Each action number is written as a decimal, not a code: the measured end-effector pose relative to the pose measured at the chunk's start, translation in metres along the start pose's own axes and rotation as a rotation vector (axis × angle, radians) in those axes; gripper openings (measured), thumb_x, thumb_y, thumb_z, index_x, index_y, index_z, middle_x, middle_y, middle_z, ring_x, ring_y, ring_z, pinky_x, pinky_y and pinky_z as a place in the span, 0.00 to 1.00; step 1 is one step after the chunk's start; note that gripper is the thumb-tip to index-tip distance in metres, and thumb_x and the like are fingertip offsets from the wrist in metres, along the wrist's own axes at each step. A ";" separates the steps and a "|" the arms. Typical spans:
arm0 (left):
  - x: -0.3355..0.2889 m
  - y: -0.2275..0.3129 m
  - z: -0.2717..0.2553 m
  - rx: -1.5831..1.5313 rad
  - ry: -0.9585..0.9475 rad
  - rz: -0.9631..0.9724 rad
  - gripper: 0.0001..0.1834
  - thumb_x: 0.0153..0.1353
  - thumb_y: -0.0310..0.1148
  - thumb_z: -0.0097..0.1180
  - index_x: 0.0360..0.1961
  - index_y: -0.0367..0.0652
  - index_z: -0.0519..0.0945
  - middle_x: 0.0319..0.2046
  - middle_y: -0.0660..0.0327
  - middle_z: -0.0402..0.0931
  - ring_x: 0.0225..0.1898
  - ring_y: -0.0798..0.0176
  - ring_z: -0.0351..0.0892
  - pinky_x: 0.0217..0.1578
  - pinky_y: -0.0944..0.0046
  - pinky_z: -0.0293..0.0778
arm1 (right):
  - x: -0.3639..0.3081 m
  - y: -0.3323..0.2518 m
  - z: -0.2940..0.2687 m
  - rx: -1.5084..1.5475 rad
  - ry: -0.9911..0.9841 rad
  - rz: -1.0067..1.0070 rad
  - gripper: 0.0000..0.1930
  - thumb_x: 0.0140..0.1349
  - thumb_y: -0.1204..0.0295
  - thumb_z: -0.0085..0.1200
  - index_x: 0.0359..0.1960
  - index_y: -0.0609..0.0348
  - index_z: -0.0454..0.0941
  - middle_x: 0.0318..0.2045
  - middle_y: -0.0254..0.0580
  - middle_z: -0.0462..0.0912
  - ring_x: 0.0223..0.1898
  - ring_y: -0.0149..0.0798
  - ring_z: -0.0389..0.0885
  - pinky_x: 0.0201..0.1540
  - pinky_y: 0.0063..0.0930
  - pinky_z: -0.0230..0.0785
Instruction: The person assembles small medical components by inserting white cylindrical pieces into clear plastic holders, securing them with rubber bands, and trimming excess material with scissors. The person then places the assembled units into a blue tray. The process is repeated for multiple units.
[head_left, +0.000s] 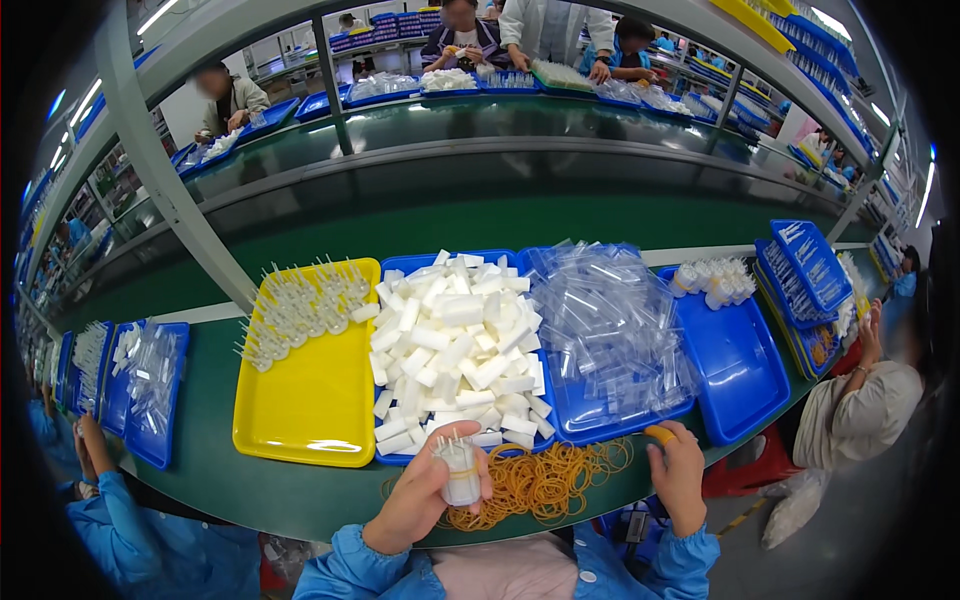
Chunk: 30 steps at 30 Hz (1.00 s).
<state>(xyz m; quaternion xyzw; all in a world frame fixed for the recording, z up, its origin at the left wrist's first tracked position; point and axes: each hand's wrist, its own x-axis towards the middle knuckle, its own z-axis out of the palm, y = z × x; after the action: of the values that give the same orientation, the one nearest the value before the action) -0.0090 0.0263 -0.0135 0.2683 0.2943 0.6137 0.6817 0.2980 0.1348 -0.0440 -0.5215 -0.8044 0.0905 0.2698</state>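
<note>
My left hand (pixel 420 495) grips a small bundle of clear plastic pieces (pixel 459 468) held upright at the table's front edge. Beside it lies a loose heap of tan rubber bands (pixel 545 480). My right hand (pixel 677 470) hovers at the right end of that heap with a yellow finger cot (pixel 660 434) on one finger; its fingers are curled and I cannot see anything in them. Both sleeves are blue.
Behind the hands stand a yellow tray (pixel 305 395) with clear needle-like parts, a blue tray of white blocks (pixel 455 340), a blue tray of clear sleeves (pixel 605 330), and a blue tray (pixel 735 370) with white caps. Other workers sit left, right and across the green conveyor.
</note>
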 end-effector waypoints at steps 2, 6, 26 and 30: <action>0.000 -0.001 -0.001 0.032 0.049 0.016 0.35 0.59 0.52 0.51 0.59 0.41 0.58 0.37 0.54 0.69 0.36 0.59 0.74 0.28 0.65 0.71 | -0.006 0.006 0.005 -0.153 -0.017 0.011 0.13 0.49 0.80 0.52 0.39 0.64 0.76 0.42 0.46 0.74 0.40 0.51 0.71 0.42 0.39 0.64; -0.001 -0.006 -0.008 0.003 0.027 0.035 0.30 0.63 0.44 0.48 0.60 0.40 0.56 0.42 0.55 0.68 0.39 0.62 0.73 0.32 0.64 0.71 | -0.020 0.019 0.010 -0.112 -0.072 0.003 0.10 0.49 0.79 0.53 0.36 0.64 0.77 0.40 0.47 0.75 0.36 0.51 0.71 0.39 0.39 0.64; -0.004 0.000 -0.003 0.029 0.013 0.008 0.31 0.59 0.38 0.54 0.60 0.37 0.59 0.51 0.55 0.66 0.49 0.59 0.71 0.45 0.60 0.71 | -0.014 0.005 -0.004 0.508 0.039 0.290 0.05 0.57 0.77 0.52 0.31 0.67 0.77 0.23 0.39 0.74 0.24 0.31 0.76 0.27 0.21 0.66; -0.005 0.001 -0.003 0.104 0.007 -0.035 0.33 0.57 0.43 0.58 0.58 0.37 0.62 0.47 0.57 0.70 0.50 0.60 0.71 0.47 0.61 0.71 | -0.004 -0.001 -0.011 0.299 -0.070 0.127 0.06 0.56 0.75 0.54 0.30 0.67 0.77 0.21 0.44 0.74 0.23 0.38 0.76 0.26 0.26 0.65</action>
<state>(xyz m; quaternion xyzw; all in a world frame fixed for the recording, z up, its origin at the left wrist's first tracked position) -0.0124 0.0215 -0.0150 0.2959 0.3326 0.5864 0.6767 0.3040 0.1289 -0.0354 -0.5219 -0.7562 0.2443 0.3099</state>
